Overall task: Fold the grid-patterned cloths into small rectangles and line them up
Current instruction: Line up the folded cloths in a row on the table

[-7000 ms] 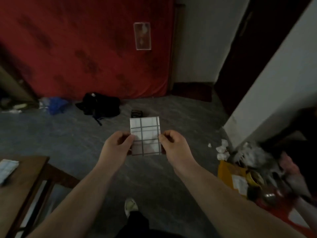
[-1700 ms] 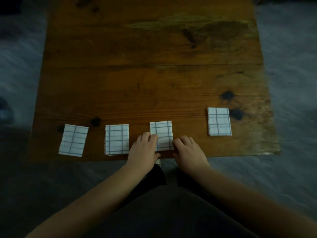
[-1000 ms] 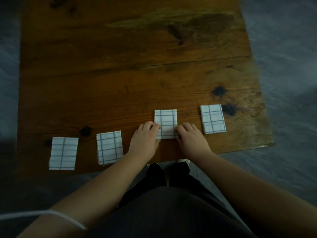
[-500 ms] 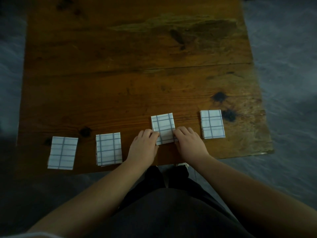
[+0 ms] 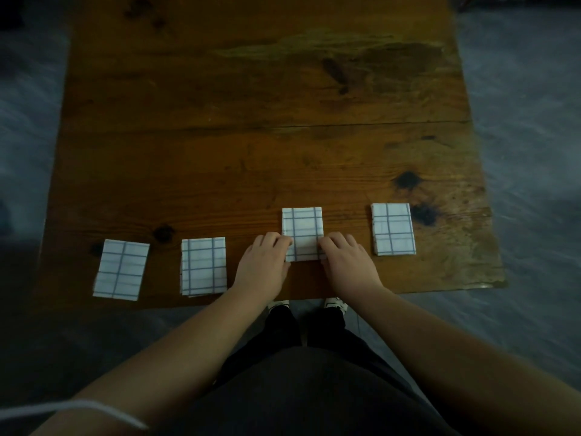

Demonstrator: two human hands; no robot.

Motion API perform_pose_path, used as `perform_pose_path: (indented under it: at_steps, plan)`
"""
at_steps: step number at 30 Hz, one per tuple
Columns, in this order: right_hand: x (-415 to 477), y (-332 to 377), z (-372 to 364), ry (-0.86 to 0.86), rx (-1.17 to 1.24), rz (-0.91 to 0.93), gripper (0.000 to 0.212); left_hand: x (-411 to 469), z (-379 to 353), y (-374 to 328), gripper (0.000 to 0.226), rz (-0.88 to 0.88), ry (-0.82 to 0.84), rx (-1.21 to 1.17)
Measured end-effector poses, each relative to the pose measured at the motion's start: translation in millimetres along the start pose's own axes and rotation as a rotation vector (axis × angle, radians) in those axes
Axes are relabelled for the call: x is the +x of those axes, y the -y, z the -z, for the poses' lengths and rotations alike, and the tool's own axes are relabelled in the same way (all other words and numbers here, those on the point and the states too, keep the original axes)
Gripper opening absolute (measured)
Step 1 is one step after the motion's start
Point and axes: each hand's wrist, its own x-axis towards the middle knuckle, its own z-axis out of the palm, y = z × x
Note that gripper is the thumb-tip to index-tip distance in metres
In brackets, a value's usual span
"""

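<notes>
Four folded white cloths with a blue grid lie in a row along the near edge of a wooden table (image 5: 251,136). From the left they are the first cloth (image 5: 121,269), the second cloth (image 5: 203,265), the third cloth (image 5: 302,228) and the fourth cloth (image 5: 393,228). My left hand (image 5: 262,265) touches the third cloth's lower left edge with its fingertips. My right hand (image 5: 347,262) touches its lower right edge the same way. Both hands lie flat on the table with fingers fairly straight. The two right cloths sit farther from the front edge than the two left ones.
Grey floor surrounds the table on the left, right and near side. My legs and shoes (image 5: 336,302) show below the table's front edge. A white cord (image 5: 78,407) crosses my left forearm at the bottom left.
The third cloth was slid away from the front edge and to the right. Half a second ago it lay slightly tilted; now it sits square between my fingertips.
</notes>
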Motion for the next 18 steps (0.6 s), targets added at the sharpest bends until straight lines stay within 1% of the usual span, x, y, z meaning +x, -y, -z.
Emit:
perform_pose_path:
  at_steps: [5, 13, 15, 18]
  plan:
    - [-3, 6, 4, -0.031, -0.012, 0.021, 0.034, -10, 11, 2, 0.048, 0.016, -0.03, 0.005]
    - [-4, 46, 7, 0.03, -0.021, 0.229, 0.041, -45, 30, 24, 0.037, 0.222, -0.121, -0.056]
    - [-4, 62, 5, 0.047, -0.042, 0.258, 0.042, -57, 35, 36, 0.037, 0.227, -0.13, -0.054]
    - [-3, 91, -4, 0.049, -0.022, 0.263, 0.043, -72, 42, 67, 0.036, 0.185, -0.119, -0.023]
